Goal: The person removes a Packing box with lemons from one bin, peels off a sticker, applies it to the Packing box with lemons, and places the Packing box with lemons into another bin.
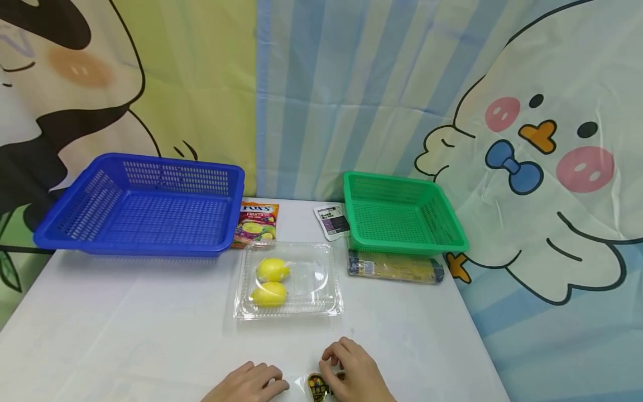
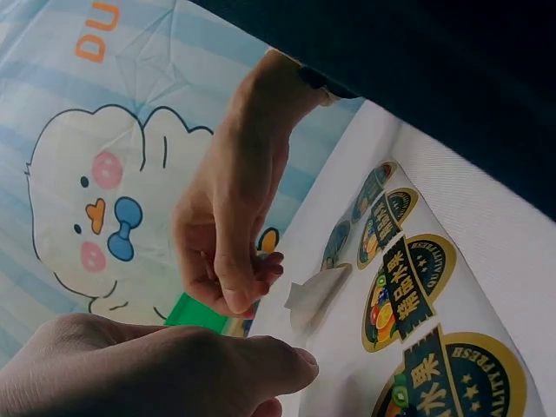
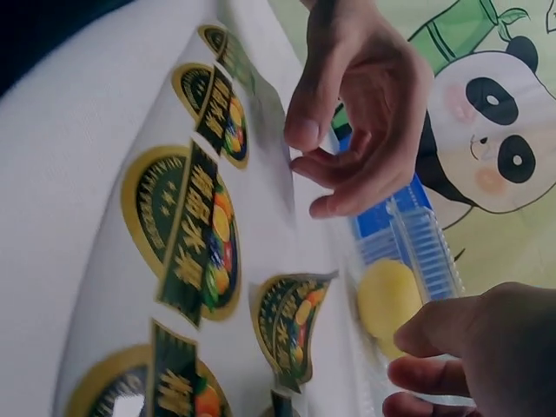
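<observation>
A sheet of fruit stickers (image 3: 187, 234) in black and gold lies at the near edge of the table. One fruit sticker (image 3: 291, 326) has a corner curled up from the sheet; its pale underside shows in the left wrist view. My right hand (image 1: 358, 371) is over the sheet's right part with fingers bent, and no item shows between its fingertips. Left of it, my left hand (image 1: 248, 382) is beside the sheet, fingers loosely curled and holding nothing. Beyond both hands sits a clear plastic box (image 1: 313, 273) with two lemons (image 1: 271, 294) inside.
A blue basket (image 1: 161, 223) stands at the back left, a green basket (image 1: 407, 218) at the back right. Between them lie a candy bag (image 1: 256, 223) and a small white packet (image 1: 332, 221). A long yellowish pack (image 1: 397, 267) lies before the green basket.
</observation>
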`<state>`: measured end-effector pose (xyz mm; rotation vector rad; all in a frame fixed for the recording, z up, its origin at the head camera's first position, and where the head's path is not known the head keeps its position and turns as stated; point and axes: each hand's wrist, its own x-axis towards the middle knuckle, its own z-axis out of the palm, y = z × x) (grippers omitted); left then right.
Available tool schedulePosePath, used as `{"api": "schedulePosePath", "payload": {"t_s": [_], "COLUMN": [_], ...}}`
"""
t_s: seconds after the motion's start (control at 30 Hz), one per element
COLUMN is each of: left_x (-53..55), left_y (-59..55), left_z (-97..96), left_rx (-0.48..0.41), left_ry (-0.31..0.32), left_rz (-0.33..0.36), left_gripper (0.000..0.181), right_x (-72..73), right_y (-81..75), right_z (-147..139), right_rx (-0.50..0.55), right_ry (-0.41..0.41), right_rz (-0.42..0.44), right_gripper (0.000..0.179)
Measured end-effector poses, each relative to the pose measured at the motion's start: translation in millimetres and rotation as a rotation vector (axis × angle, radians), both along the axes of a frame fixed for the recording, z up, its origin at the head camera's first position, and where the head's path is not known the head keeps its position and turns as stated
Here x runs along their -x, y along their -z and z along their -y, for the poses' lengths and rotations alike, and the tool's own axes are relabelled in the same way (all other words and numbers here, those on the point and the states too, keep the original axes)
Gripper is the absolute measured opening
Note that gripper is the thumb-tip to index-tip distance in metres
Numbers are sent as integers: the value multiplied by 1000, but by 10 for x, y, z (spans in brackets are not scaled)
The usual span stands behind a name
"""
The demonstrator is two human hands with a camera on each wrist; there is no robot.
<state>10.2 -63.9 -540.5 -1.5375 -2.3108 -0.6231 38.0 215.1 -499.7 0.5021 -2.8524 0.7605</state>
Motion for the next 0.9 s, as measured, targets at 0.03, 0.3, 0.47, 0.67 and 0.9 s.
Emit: {"api": "schedulePosePath", "payload": {"t_s": [0.03,0.3,0.47,0.67,0.9], "left_x": [0,-5,-19,-15,76], "left_y": [10,11,25,64,47], "left_z": [-1,20,27,3,0], "left_rx": [7,125,236,211,48], "left_ry": [0,-43,-100,-133,-95], "left_rz": [-3,12,-6,125,360], "left_gripper": [31,49,66,70,38], "right_x": [-12,-72,-80,-71,-18], "right_y": [18,-31,-38,-30,-48], "right_z": [4,30,29,25,36], "right_rx": [-6,-87,-127,-118,-45], "right_ry": [-10,71,103,95,129], "right_rz": [-1,283,296,313,292], "right_gripper": [17,19,29,28,21]}}
